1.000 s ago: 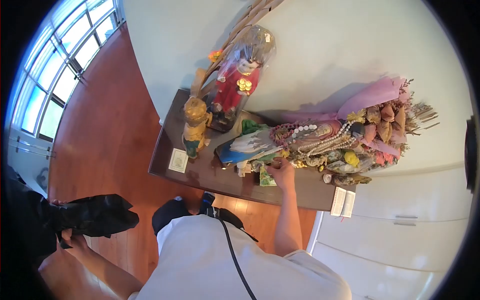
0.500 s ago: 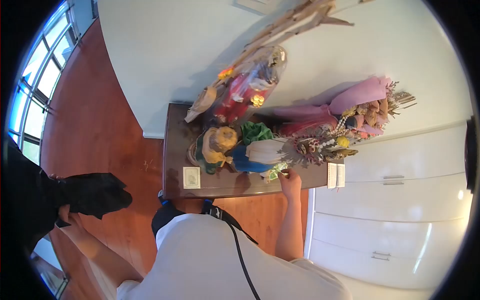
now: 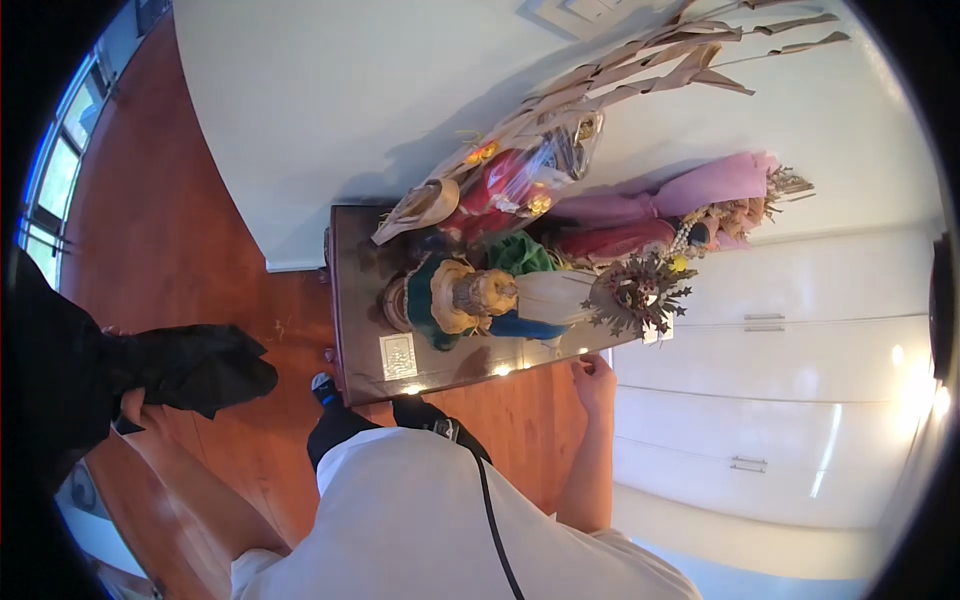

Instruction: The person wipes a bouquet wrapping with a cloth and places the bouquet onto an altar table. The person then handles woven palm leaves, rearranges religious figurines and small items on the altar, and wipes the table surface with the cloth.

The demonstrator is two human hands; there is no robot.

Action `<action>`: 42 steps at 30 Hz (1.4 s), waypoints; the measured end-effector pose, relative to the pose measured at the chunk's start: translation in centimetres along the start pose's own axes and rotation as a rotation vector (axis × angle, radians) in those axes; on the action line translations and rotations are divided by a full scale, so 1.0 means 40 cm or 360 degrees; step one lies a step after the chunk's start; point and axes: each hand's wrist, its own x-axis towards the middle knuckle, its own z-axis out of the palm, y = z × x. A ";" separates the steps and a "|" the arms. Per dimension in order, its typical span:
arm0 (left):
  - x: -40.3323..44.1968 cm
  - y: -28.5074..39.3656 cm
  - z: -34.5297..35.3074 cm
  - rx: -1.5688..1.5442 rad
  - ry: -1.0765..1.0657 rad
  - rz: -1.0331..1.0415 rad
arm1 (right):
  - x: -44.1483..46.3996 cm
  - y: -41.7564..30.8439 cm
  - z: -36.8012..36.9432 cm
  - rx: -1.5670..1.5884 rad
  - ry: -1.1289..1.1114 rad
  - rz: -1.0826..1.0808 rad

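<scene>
At the left, my left hand [image 3: 131, 408] is closed round the black cloth-like bundle [image 3: 200, 370]. Just beyond the table's front edge hangs my right hand [image 3: 594, 378], fingers curled; whatever they hold, if anything, is hidden. Closest to it on the dark table [image 3: 470, 368] stands a statue with a white and blue robe [image 3: 555, 298] and a spiky star-like crown. Beside that is a smaller figure with a golden top [image 3: 487, 292]. Behind them are a plastic-wrapped red figure [image 3: 495, 185], green cloth [image 3: 520, 254] and a pink-wrapped dried bouquet [image 3: 705, 190].
A small framed card [image 3: 398, 357] lies near the table's left front corner. Long dried stalks [image 3: 640, 65] lean along the wall. White cabinets [image 3: 760, 370] with metal handles stand at the right. Windows [image 3: 60, 175] are at the upper left, beyond the wooden floor [image 3: 215, 215].
My right hand has moved off the tabletop, away from the statue's base, and the green item by its fingers no longer shows. The view has shifted over the statues. My left hand keeps the black bundle.
</scene>
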 end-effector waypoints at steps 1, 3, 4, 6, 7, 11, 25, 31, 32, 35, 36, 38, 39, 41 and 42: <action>0.004 -0.013 0.009 -0.0008 -0.0011 -0.0018 | -0.014 0.000 -0.006 -0.0004 0.0011 0.0016; 0.010 -0.033 0.030 -0.0032 -0.0032 -0.0046 | -0.043 -0.003 -0.020 0.0011 -0.0019 0.0091; 0.013 -0.042 0.040 -0.0037 -0.0042 -0.0063 | -0.052 0.003 -0.022 0.0012 0.0001 0.0104; 0.020 -0.068 0.070 -0.0052 -0.0064 -0.0084 | -0.066 0.018 -0.022 0.0022 0.0042 0.0117; 0.027 -0.082 0.084 -0.0062 -0.0087 -0.0101 | -0.072 0.030 -0.024 0.0034 0.0083 0.0143; 0.047 -0.135 0.169 -0.0112 -0.0182 -0.0181 | -0.096 0.043 -0.039 0.0100 0.0145 0.0145; -0.046 -0.053 0.415 -0.0190 -0.0486 -0.0070 | 0.001 0.056 -0.070 0.0271 0.0007 0.0025; -0.222 0.116 0.548 -0.0210 -0.0612 0.0211 | 0.087 0.269 -0.041 0.0287 -0.0036 -0.0125; -0.269 0.152 0.570 -0.0224 -0.0642 0.0262 | 0.093 0.307 -0.055 0.0344 -0.0078 -0.0085; -0.428 0.287 0.641 -0.0257 -0.0715 0.0424 | 0.132 0.463 -0.039 0.0403 -0.0191 -0.0125; -0.485 0.324 0.676 -0.0257 -0.0742 0.0465 | 0.148 0.503 -0.020 0.0429 -0.0151 -0.0148; -0.577 0.378 0.774 -0.0322 -0.0887 0.0486 | 0.164 0.531 -0.022 0.0503 -0.0239 -0.0250; -0.617 0.394 0.838 -0.0351 -0.1008 0.0466 | 0.171 0.541 -0.026 0.0561 -0.0248 -0.0299; -0.675 0.403 0.960 -0.0455 -0.1385 0.0374 | 0.189 0.528 -0.014 0.0689 -0.0270 -0.0447; -0.698 0.402 0.988 -0.0465 -0.1339 0.0356 | 0.200 0.509 -0.008 0.0802 -0.0242 -0.0579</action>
